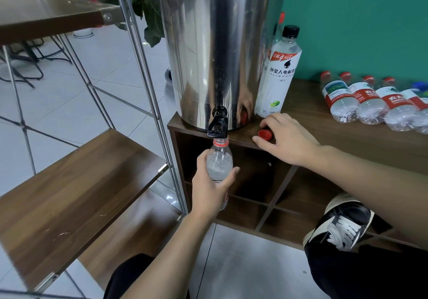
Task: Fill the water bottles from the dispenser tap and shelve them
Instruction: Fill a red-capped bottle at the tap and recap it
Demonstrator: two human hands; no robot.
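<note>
At the centre of the frame, an uncapped clear bottle (218, 163) is held upright by the left hand (212, 188), the fingers wrapped around its body and the thumb pressed against its left side. The bottle's open mouth, ringed by a red collar, is placed directly beneath the black tap (217, 124), touching or almost touching the spout. Whether water is flowing cannot be told.

To the right of centre, the right hand (288, 140) is laid on the front edge of the table (347, 134), with the fingertips gathered around a red cap (265, 134) that rests on the wood; the thumb is seen above the cap and the index finger below it.

The tap is fitted at the foot of a tall steel dispenser (215, 50), which stands on the table's left corner and fills the upper middle of the frame. Just beside the dispenser, on its right, a large bottle with a black cap and white label (279, 73) is stood upright. At the right edge, a row of red-capped bottles (370, 101) is laid on its side against the green wall (359, 20).

Below the tabletop, open wooden compartments (261, 182) are visible. Wooden shelves (76, 182) in a metal frame occupy the left of the frame. A shoe (342, 226) appears at lower right.
</note>
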